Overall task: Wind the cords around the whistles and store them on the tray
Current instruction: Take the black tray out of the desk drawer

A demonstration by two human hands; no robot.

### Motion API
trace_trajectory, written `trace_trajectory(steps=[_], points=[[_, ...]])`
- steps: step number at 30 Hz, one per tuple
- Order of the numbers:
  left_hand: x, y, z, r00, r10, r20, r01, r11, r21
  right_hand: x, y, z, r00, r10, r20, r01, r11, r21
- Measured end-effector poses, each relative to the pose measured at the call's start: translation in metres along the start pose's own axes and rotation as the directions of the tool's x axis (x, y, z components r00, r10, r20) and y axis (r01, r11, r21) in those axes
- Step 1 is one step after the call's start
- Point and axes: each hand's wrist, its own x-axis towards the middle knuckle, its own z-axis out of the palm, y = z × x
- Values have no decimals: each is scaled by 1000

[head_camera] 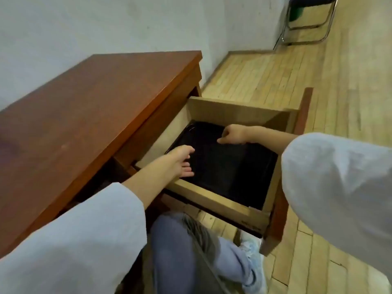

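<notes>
Two pale grey sleeves (339,187) fill the near corners, above knees in blue jeans (174,251). The left hand (182,161) reaches over the side wall of the open drawer (212,196); its fingers (188,167) are spread and lightly bent, resting on the left edge of the black tray (233,170). The right hand (232,134) has its fingers curled narrow over the tray's far rim, gripping it. The tray lies flat inside the drawer, which is pulled out from under the front edge of the brown counter (95,107).
</notes>
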Motion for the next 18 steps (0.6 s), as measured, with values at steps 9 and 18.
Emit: trace_trajectory(steps=[9, 18], points=[[32, 6, -1, 967, -253, -6, 233, 897, -377, 34, 28, -23, 990, 110, -84, -120, 985, -127], [55, -9, 15, 939, -339, -50, 284, 851, -442, 52, 34, -11, 989, 139, -47, -144, 979, -145]])
